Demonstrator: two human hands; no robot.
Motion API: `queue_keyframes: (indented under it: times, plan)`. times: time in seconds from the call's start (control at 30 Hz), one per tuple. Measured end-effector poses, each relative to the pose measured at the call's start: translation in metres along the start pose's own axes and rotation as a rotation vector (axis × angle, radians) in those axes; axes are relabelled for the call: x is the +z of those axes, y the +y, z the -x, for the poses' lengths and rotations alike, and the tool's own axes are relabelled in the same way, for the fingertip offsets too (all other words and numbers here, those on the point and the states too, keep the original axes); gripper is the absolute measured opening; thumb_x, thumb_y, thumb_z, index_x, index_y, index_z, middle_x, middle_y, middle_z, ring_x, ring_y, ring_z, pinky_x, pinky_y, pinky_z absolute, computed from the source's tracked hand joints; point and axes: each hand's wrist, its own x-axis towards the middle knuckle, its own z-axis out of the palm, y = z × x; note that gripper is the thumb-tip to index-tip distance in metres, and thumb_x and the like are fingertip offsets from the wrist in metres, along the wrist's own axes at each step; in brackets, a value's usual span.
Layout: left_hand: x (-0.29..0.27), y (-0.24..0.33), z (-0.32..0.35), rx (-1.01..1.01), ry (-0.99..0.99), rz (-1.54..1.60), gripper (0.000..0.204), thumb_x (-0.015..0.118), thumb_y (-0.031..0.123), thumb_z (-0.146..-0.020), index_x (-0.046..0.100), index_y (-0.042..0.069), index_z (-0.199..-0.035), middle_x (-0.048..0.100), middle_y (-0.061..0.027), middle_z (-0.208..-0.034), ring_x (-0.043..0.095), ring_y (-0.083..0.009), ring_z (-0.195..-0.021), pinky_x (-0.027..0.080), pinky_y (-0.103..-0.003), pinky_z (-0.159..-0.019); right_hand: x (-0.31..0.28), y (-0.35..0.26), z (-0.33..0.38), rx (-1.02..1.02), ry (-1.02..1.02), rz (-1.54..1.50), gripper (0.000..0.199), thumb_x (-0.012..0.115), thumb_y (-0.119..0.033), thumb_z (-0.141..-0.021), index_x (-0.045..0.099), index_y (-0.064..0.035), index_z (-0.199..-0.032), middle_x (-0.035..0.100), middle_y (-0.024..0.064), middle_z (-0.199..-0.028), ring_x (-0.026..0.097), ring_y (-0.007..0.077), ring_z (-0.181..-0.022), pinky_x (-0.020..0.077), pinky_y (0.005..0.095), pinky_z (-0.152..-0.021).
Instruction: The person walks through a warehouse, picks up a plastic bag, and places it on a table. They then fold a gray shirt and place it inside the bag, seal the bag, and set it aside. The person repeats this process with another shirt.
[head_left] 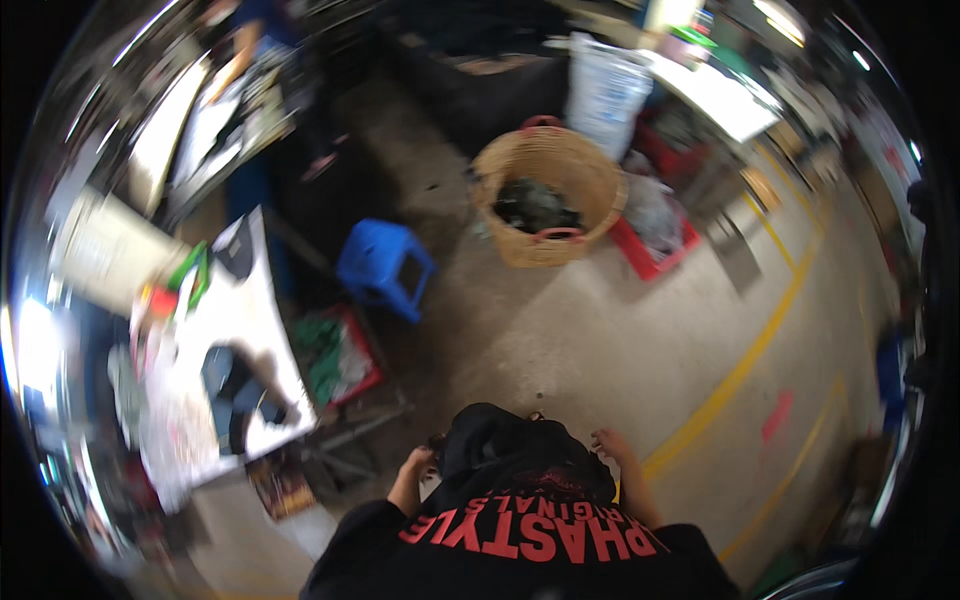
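My left hand (pixel 421 461) hangs beside my black shirt (pixel 520 480) with red lettering. Its fingers are small and blurred against dark cloth, so I cannot make out how they are held. On the other side, my right hand (pixel 606 443) hangs low over the concrete floor, its fingers loosely apart and holding nothing I can see. Left of me stands a white-topped worktable (pixel 262 330) with dark blue cloth pieces (pixel 228 385) on it. This table is the nearest furniture to my left hand, though they do not touch.
A blue plastic stool (pixel 378 255) stands ahead. Beyond it are a wicker basket (pixel 490 225) holding dark cloth, a white sack (pixel 607 95) and a red crate (pixel 645 262) with plastic bags. Another red crate (pixel 368 372) sits by the table. Far left, a person (pixel 262 25) leans over another table.
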Motion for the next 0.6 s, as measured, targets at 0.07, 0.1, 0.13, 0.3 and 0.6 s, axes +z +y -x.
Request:
queue_keyframes:
  times: [0.07,0.1,0.13,0.3,0.6]
  plan:
    - [0.045,0.06,-0.012,0.379,-0.089,-0.329,0.031,0.062,0.027,-0.096,0.068,0.003,-0.115,0.07,-0.0133,-0.098,0.067,-0.0282,-0.071,0.055,-0.042,-0.062,-0.035,0.025,-0.011,0.074,0.029,-0.065,0.043,0.049,-0.036,-0.101,0.065,-0.0078,-0.129,0.073,0.0117,-0.105,0.069,0.0231,-0.085,0.0565,0.0389,-0.074]
    - [0.066,0.092,-0.018,0.513,-0.118,-0.369,0.033,0.062,0.027,-0.096,0.067,0.002,-0.117,0.071,-0.013,-0.099,0.068,-0.0275,-0.072,0.056,-0.042,-0.065,-0.053,0.035,-0.016,0.174,0.058,-0.049,0.044,0.049,-0.036,-0.1,0.065,-0.0079,-0.129,0.073,0.0122,-0.106,0.07,0.0243,-0.087,0.0569,0.0398,-0.075]
    - [0.086,0.125,-0.023,0.617,-0.136,-0.338,0.033,0.062,0.027,-0.096,0.067,0.003,-0.118,0.071,-0.0128,-0.099,0.069,-0.0273,-0.074,0.056,-0.042,-0.067,-0.07,0.044,-0.021,0.148,0.061,-0.116,0.042,0.049,-0.033,-0.1,0.066,-0.0061,-0.128,0.074,0.0125,-0.105,0.07,0.0245,-0.086,0.0568,0.0395,-0.074]
    - [0.168,0.293,-0.024,0.455,-0.155,-0.633,0.034,0.062,0.03,-0.094,0.068,0.01,-0.121,0.07,-0.0123,-0.099,0.068,-0.0267,-0.079,0.055,-0.044,-0.07,-0.156,0.075,-0.053,0.189,0.135,-0.352,0.039,0.05,-0.022,-0.096,0.068,-0.005,-0.126,0.075,0.0122,-0.104,0.07,0.0236,-0.084,0.0553,0.0378,-0.066]
    - [0.313,0.528,-0.034,0.125,-0.101,-0.478,0.027,0.061,0.028,-0.094,0.061,0.009,-0.113,0.063,-0.0121,-0.092,0.06,-0.0258,-0.07,0.05,-0.045,-0.063,-0.31,0.119,-0.096,0.426,0.179,-0.667,0.036,0.05,-0.024,-0.1,0.066,-0.0124,-0.13,0.076,0.01,-0.111,0.069,0.0257,-0.094,0.0521,0.0505,-0.084]
